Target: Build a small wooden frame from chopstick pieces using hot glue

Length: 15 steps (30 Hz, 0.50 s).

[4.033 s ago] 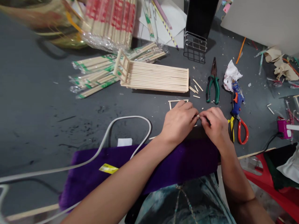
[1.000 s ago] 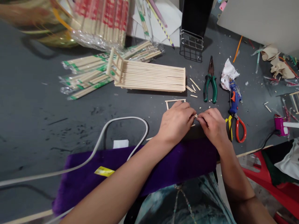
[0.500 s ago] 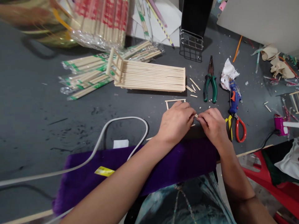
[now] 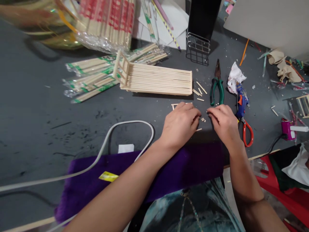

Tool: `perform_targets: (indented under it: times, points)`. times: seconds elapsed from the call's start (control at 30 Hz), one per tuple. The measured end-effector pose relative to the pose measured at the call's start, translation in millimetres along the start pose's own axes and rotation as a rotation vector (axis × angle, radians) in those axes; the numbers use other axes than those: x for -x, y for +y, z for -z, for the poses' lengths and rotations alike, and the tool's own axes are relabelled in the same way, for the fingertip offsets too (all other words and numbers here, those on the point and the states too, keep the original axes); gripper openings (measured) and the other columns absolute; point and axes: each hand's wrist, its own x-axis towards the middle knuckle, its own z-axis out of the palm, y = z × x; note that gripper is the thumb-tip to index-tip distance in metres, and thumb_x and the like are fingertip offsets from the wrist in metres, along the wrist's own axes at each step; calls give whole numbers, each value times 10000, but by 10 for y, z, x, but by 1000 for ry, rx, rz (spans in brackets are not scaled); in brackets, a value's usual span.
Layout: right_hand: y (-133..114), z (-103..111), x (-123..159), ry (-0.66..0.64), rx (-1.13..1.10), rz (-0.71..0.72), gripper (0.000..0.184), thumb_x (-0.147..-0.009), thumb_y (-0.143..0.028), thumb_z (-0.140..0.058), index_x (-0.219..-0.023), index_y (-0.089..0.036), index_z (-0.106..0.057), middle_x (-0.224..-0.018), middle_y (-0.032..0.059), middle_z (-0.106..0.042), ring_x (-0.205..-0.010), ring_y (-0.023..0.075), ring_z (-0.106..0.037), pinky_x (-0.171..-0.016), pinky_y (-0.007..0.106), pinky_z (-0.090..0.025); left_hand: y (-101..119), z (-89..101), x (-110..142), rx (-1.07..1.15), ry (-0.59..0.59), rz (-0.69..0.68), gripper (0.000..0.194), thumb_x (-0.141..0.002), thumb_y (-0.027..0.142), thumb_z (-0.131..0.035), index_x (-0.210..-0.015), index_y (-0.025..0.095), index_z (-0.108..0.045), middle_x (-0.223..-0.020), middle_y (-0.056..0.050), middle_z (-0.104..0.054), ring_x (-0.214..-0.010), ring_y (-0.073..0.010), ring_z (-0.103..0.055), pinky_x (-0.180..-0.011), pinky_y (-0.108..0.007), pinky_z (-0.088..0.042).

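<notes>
My left hand (image 4: 181,124) rests over the table with thumb and fingers closed; what they hold, if anything, is hidden. Partly under it lies a small frame of thin wooden sticks (image 4: 173,105). My right hand (image 4: 223,121) is pinched just to the right, and a tiny pale speck shows at its fingertips, too small to name. Between the hands lie several tiny cut wooden bits (image 4: 203,120). A thin stick (image 4: 199,130) pokes out below my left fingers. Beyond stands a small bed-shaped model of wooden sticks (image 4: 159,79), with short cut sticks (image 4: 200,91) beside it.
Green-handled pliers (image 4: 217,85), a blue glue gun (image 4: 242,100) and a red-handled tool (image 4: 248,133) lie on the right. Wrapped chopsticks (image 4: 94,75) lie left. A phone (image 4: 202,19) leans in a wire stand. A white cable (image 4: 108,132) loops near a purple cloth (image 4: 96,193).
My hands have moved apart: the right has shifted right and slightly up, away from the left. The tiny wooden bits that were at the fingertips now lie uncovered on the table.
</notes>
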Motion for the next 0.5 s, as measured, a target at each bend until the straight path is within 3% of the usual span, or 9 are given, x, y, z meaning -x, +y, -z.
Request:
perform_targets:
  times: [0.2, 0.5]
  points:
    - [3, -126, -59, -36, 92, -11, 232, -999, -210, -461, -922, -233, -679, -925, 76, -647, -934, 240, -531, -732, 331, -428, -5, 12, 0, 11, 1, -12, 178, -916, 158, -550, -918, 192, -725, -913, -63, -702, -900, -244, -586, -763, -351, -472]
    - [52, -153, 152, 44, -108, -37, 138, -953, -172, -510, -886, -211, -624, -849, 39, -638, -846, 211, -555, -790, 324, -427, 1, -7, -21, 35, -20, -150, 220, -945, 172, -539, -1010, 205, -747, -949, -68, -684, -926, -234, -550, -738, -328, -454]
